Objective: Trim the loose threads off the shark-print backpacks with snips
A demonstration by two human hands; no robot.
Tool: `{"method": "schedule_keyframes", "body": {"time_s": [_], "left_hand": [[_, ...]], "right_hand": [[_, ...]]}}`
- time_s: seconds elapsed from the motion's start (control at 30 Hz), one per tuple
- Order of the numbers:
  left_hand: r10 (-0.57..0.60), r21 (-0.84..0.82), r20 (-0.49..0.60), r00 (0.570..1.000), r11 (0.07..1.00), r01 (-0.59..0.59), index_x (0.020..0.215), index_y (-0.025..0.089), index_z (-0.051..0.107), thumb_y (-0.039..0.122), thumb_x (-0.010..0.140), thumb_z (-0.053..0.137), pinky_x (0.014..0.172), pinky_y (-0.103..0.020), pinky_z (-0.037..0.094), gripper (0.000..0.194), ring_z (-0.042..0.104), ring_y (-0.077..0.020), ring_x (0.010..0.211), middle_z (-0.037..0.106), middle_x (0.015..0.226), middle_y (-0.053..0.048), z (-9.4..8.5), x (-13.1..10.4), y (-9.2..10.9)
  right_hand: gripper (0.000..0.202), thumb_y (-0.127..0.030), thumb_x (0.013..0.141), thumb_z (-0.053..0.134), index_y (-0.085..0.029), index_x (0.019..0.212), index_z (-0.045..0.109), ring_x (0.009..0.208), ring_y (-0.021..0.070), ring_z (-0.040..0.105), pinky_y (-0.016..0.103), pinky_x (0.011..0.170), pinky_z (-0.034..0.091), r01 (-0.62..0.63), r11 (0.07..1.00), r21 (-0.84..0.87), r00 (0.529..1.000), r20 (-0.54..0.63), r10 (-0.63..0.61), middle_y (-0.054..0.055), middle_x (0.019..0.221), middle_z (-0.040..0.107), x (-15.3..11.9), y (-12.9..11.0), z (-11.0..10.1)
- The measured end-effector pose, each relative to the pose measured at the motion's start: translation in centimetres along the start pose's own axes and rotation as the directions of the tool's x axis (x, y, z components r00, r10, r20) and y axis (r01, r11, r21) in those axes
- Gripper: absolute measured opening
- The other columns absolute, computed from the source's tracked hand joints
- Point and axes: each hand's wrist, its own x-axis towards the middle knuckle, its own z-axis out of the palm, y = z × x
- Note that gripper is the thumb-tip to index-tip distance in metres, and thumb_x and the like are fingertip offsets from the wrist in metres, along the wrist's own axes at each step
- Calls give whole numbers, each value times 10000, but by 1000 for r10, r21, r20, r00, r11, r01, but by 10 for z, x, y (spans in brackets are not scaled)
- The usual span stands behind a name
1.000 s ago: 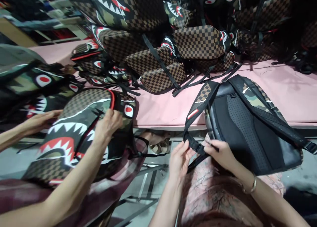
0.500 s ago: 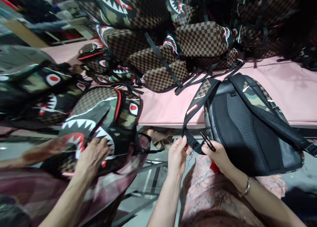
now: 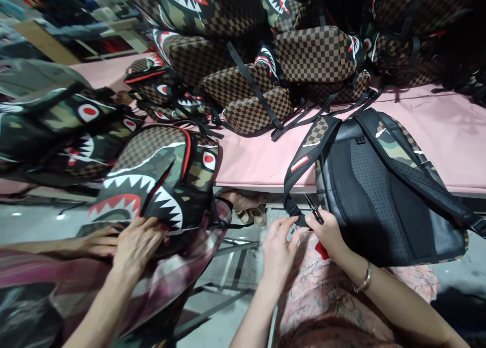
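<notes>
A black backpack (image 3: 379, 196) with checkered and camouflage straps lies back side up, leaning over the pink table's edge to my right. Its left shoulder strap (image 3: 299, 156) loops down toward my hands. My left hand (image 3: 281, 242) pinches the strap's lower end near the buckle, thumb and fingertips close together. My right hand (image 3: 328, 231) is closed around small black snips (image 3: 314, 209), whose tips point up and left, and its fingertips touch the same strap end. Something red hangs just below my right hand. The buckle is partly hidden by the fingers.
Beside me on the left, a person's hands (image 3: 138, 242) rest on a shark-face backpack (image 3: 152, 171). More checkered and camouflage bags (image 3: 311, 54) are piled along the back of the pink table (image 3: 250, 161). Metal bars (image 3: 220, 302) show beneath it.
My left hand has shifted its fingers along the strap end, closer to my right hand. The neighbouring person's left hand has moved right, toward their other hand. The view has shifted slightly.
</notes>
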Motion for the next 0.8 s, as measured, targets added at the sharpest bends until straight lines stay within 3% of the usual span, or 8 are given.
{"method": "schedule_keyframes", "body": {"time_s": [0.13,0.27,0.37,0.5,0.57,0.63,0.7,0.8], "left_hand": [[-165,-132,87,982,976,175,812,243,724,268,619,731,738,-284,438,195,587,-202,746,653,809,-62,1,8,2],[-254,-350,214,943,882,317,690,248,732,198,559,756,742,-269,415,143,555,-215,730,657,726,-61,-6,19,11],[-231,-403,239,943,860,312,639,239,723,179,583,729,702,-251,402,82,530,-202,708,635,682,-55,-8,23,14],[-228,-459,169,959,843,281,600,199,691,215,666,669,636,-233,379,72,492,-161,672,574,652,-36,1,18,13],[-351,-624,209,913,671,401,604,168,672,249,668,674,567,-215,353,104,446,-121,597,520,611,-14,7,15,13],[-454,-757,356,817,373,537,613,141,647,269,631,708,499,-195,308,143,375,-79,512,449,557,19,11,13,14],[-460,-775,501,733,138,616,582,123,602,255,586,744,463,-184,275,194,320,-54,467,383,512,46,12,13,16],[-438,-755,564,700,69,652,532,111,544,221,562,764,450,-180,272,248,316,-45,460,360,497,53,11,15,20]], "right_hand": [[259,-360,739,489,-188,555,427,523,104,372,223,508,330,33,999,-31,999,14,-32,-49,515,391,-1,1,-4],[242,-345,754,477,-186,573,452,560,115,400,232,552,353,97,988,-121,995,18,-96,-34,557,429,-4,2,-8],[198,-344,741,496,-181,629,506,569,122,435,237,566,365,136,978,-157,991,39,-131,-27,585,476,-7,0,-12],[167,-336,744,518,-176,720,558,575,129,477,234,558,359,185,955,-232,982,93,-167,-18,617,538,-12,-4,-20],[178,-337,766,503,-177,707,553,580,130,486,232,556,355,213,939,-270,976,102,-192,-16,617,547,-14,-6,-24],[186,-339,778,494,-178,703,549,570,125,483,226,543,351,219,936,-275,975,95,-200,-20,607,543,-16,-8,-28],[190,-345,776,503,-178,696,545,548,116,468,217,522,346,198,947,-253,980,76,-184,-30,587,527,-17,-8,-30],[190,-356,761,536,-175,704,553,550,115,468,215,521,356,164,963,-214,986,40,-159,-31,589,526,-19,-5,-31]]}}
